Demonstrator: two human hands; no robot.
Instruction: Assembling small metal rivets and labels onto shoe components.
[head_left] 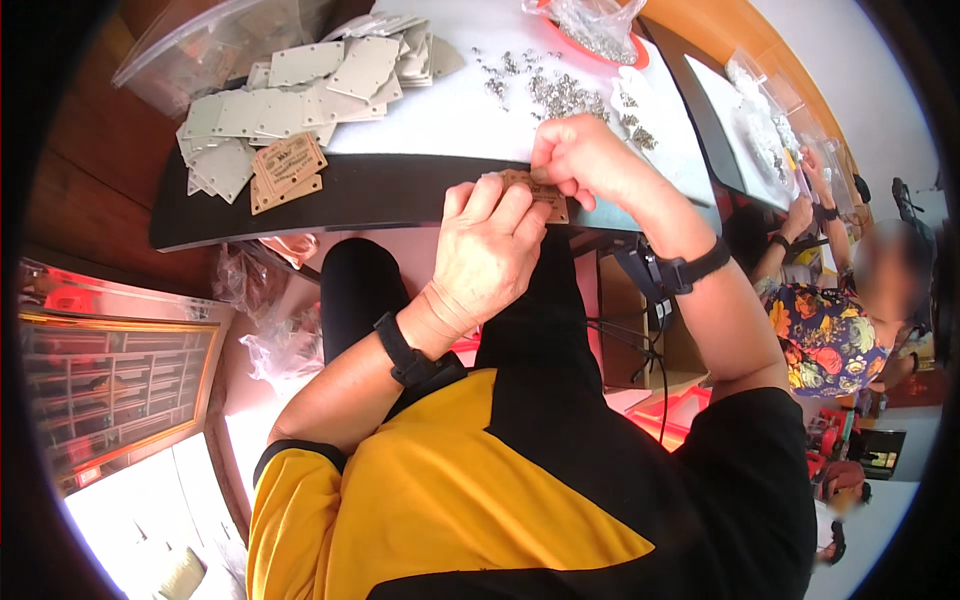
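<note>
At the table's front edge, my left hand (487,245) is closed on a small brown printed card (556,207), its curled fingers covering much of it. My right hand (592,165) is at the card's far edge, thumb and index finger pinched together. Whatever lies in that pinch is too small to make out. Beyond my right hand, many small shiny metal pieces (568,97) lie scattered on a white sheet (430,128). Two brown printed cards with holes (288,166) rest to the left, beside a loose pile of pale grey cards with holes (345,85).
A red tray (640,50) holding a plastic bag of metal pieces sits at the far edge. A clear plastic bin (190,55) stands behind the grey cards. On the right, another person in a flowered top (835,340) works at a second table. Black cables (640,345) hang below the tabletop.
</note>
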